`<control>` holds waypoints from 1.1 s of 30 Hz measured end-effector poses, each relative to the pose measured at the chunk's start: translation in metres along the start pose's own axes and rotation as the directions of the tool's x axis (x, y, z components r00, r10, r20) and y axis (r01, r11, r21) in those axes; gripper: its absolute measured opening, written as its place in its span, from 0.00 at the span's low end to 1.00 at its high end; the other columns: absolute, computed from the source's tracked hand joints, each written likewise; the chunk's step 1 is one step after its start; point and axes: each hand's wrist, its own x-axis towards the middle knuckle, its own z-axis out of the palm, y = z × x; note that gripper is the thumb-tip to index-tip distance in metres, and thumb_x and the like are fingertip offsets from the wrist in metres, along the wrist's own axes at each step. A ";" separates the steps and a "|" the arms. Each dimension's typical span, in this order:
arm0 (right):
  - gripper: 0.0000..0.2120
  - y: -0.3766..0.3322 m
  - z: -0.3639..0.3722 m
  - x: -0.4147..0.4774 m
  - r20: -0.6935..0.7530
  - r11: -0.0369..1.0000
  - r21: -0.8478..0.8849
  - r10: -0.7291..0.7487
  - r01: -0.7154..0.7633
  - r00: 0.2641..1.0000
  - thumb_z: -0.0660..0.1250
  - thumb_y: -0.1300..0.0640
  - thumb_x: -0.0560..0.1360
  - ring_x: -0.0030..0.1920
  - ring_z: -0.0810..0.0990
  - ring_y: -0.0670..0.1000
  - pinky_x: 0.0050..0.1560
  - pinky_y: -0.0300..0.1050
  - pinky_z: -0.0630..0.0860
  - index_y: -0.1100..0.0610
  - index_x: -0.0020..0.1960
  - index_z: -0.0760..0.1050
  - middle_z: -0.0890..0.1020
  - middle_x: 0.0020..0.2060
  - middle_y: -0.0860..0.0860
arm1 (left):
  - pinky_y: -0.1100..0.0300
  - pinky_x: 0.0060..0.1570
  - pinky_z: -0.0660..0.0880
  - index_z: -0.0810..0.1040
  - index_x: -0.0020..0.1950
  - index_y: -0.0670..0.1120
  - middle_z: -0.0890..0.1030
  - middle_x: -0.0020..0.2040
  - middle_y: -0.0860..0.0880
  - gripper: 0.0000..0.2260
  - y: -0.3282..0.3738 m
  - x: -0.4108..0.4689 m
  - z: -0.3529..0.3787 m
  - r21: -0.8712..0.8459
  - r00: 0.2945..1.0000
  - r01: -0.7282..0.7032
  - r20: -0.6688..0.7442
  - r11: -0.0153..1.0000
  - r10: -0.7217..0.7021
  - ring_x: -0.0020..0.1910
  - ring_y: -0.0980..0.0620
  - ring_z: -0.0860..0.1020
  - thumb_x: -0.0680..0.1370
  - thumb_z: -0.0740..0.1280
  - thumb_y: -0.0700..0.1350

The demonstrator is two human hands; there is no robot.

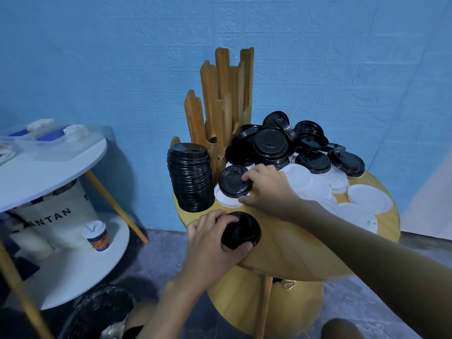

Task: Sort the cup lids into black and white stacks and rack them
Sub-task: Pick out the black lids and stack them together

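On the round wooden table [288, 250] stands a tall stack of black lids [190, 177] at the left, beside the wooden rack [220, 101]. A loose pile of black lids [288, 143] lies at the back, with white lids [342, 194] spread on the right. My left hand [210, 243] grips a small stack of black lids [241, 230] near the front edge. My right hand [266, 189] pinches the rim of a single black lid [232, 182] that lies on a white lid [226, 200].
A white two-tier side table [56, 172] stands at the left, with a clear plastic box [49, 135] on top and a paper cup [96, 235] on its lower shelf. A white bag [56, 216] sits behind it. A blue wall is at the back.
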 end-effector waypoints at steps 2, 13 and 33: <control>0.28 0.000 0.009 0.014 -0.026 0.997 -0.077 0.004 -0.006 1.000 0.69 0.39 0.71 0.66 0.65 0.54 0.64 0.51 0.61 0.48 0.67 0.70 0.70 0.66 0.49 | 0.63 0.65 0.52 0.72 0.62 0.63 0.69 0.62 0.65 0.24 0.000 0.000 0.001 0.005 1.000 0.016 0.002 1.000 -0.016 0.64 0.64 0.66 0.69 0.62 0.72; 0.28 0.000 0.027 0.042 -0.031 0.974 -0.227 -0.017 0.009 0.999 0.70 0.42 0.69 0.65 0.64 0.54 0.61 0.52 0.60 0.48 0.66 0.71 0.68 0.68 0.46 | 0.66 0.64 0.50 0.71 0.63 0.65 0.67 0.62 0.67 0.25 0.001 0.001 -0.002 0.017 0.999 0.036 0.029 0.999 -0.037 0.64 0.66 0.63 0.69 0.61 0.72; 0.19 -0.014 -0.029 -0.049 0.360 0.995 0.095 -0.067 0.035 0.930 0.69 0.38 0.72 0.59 0.69 0.50 0.63 0.52 0.60 0.42 0.61 0.74 0.77 0.57 0.45 | 0.61 0.65 0.53 0.53 0.75 0.62 0.58 0.69 0.69 0.47 0.006 0.001 -0.006 -0.190 0.995 0.098 0.035 0.977 -0.093 0.62 0.68 0.66 0.63 0.74 0.67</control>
